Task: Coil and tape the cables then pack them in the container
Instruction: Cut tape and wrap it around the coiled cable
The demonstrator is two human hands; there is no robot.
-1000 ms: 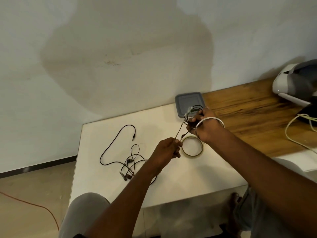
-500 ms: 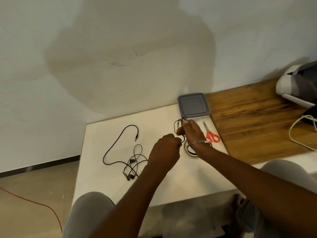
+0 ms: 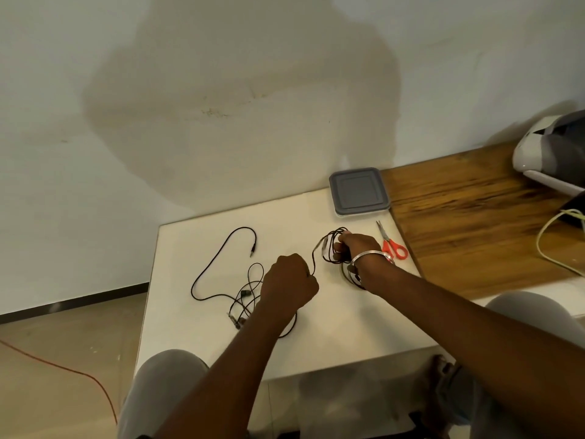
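Fingers (image 3: 341,247) of the right hand (image 3: 359,248) are curled round the looped part of a black cable (image 3: 329,248), held just above the white table (image 3: 348,331). Left hand (image 3: 289,280) is a closed fist pinching the free tail of that cable, which runs from its knuckles up to the loops.

Progress, as I read it: early. This cable is partly coiled, tail not wound in, no tape on it that I can see. Loose cables (image 3: 244,293) (thin jack lead plus an earphone-type tangle) lie uncoiled beside the left hand. Container (image 3: 359,191) sits at the far edge with its grey lid on, so nothing looks packed. Scissors (image 3: 392,247) lie just right of the right hand.

Hard to make out: the dark ring under the right wrist is probably the tape roll (image 3: 350,276), mostly covered. Loop count is blurred, and the left forearm hides part of the tangle
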